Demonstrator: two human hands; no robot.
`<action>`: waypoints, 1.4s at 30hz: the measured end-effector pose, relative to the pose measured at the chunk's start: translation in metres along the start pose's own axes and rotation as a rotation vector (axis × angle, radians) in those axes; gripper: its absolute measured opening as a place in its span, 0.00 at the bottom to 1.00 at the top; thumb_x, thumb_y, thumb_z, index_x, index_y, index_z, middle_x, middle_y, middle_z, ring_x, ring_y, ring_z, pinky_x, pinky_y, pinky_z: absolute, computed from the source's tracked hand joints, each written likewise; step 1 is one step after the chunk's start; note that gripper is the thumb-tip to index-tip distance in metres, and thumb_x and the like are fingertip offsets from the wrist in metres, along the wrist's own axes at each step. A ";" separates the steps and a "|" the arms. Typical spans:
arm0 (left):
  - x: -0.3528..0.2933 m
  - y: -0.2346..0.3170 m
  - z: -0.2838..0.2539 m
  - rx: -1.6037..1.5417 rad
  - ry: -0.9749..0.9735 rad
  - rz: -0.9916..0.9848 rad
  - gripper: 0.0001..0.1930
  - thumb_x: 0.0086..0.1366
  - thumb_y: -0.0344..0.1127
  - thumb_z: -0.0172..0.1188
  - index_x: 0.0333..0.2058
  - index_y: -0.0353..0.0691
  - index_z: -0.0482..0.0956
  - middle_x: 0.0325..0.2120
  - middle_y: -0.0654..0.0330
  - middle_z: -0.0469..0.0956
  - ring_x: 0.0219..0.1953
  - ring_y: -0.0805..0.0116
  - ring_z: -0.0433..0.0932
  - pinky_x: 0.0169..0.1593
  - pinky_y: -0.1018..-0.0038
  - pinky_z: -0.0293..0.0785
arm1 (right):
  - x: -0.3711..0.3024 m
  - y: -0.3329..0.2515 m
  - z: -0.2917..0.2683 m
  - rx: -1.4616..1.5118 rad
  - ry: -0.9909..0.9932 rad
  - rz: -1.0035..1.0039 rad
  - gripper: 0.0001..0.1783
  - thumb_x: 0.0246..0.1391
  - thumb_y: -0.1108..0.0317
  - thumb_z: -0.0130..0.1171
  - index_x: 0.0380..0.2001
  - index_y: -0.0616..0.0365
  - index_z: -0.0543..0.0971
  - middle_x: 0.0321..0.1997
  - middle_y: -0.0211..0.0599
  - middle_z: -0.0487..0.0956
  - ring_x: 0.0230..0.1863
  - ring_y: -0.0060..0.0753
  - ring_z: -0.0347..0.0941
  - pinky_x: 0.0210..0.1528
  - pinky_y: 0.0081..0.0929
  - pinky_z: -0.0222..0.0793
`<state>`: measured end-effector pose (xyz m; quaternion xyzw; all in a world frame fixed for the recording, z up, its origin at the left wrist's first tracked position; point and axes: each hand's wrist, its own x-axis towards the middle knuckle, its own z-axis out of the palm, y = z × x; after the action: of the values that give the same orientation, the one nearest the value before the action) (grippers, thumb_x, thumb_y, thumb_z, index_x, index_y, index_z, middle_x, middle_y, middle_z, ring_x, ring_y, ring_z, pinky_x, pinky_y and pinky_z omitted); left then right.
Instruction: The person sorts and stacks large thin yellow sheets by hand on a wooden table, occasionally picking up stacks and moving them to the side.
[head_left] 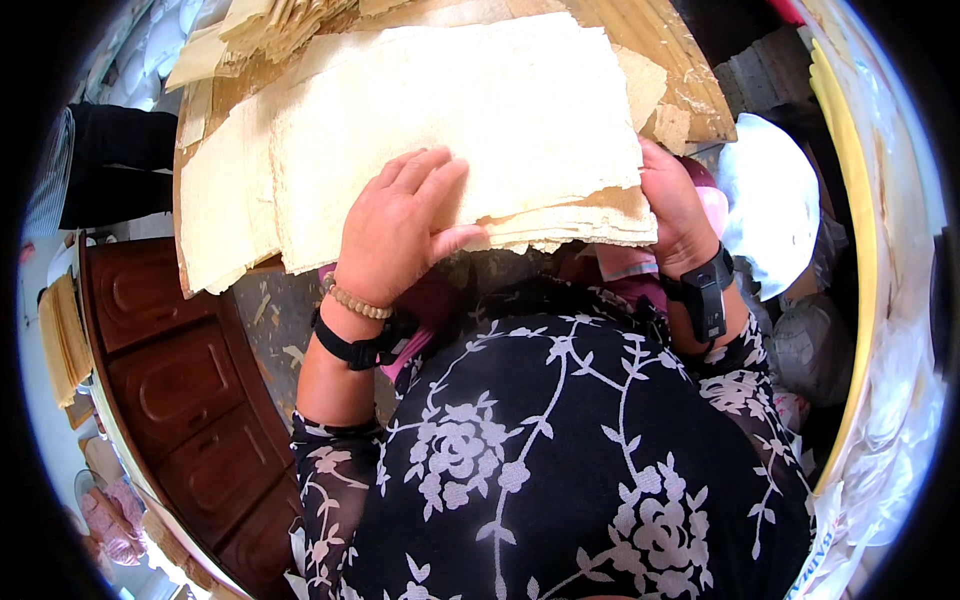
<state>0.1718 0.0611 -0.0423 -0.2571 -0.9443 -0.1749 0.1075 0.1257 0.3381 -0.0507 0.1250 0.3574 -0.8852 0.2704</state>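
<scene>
A stack of thin, pale cream sheets [450,110] with ragged edges lies over a wooden table in front of me. The sheets look dry and brittle, but their material is uncertain. Flat on the stack's near part rests my left hand [400,215], its fingers stretched out and the thumb apart. At the stack's right edge my right hand [675,205] grips the sheets from the side, with some of its fingers hidden. Several layers fan out along the near edge, which overhangs the table toward my lap.
More sheets [275,30] are piled at the far left of the wooden table [690,60], with crumbs scattered at its right. A dark red-brown panelled cabinet [185,390] stands on the left. To the right are a white bundle [765,205] and clear plastic bags [815,345]. Someone's dark-clothed leg [120,150] shows at left.
</scene>
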 end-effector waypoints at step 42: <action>-0.008 0.015 0.038 0.096 0.249 -0.023 0.19 0.53 0.35 0.67 0.46 0.43 0.80 0.40 0.58 0.82 0.43 0.60 0.80 0.42 0.68 0.75 | 0.023 0.053 -0.033 -0.060 -0.129 -0.275 0.25 0.59 0.66 0.60 0.58 0.62 0.69 0.54 0.39 0.77 0.54 0.34 0.75 0.54 0.31 0.74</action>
<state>0.1821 0.0846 -0.0753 -0.2170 -0.9338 -0.1612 0.2343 0.1380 0.3204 -0.1132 0.0094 0.3794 -0.9090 0.1726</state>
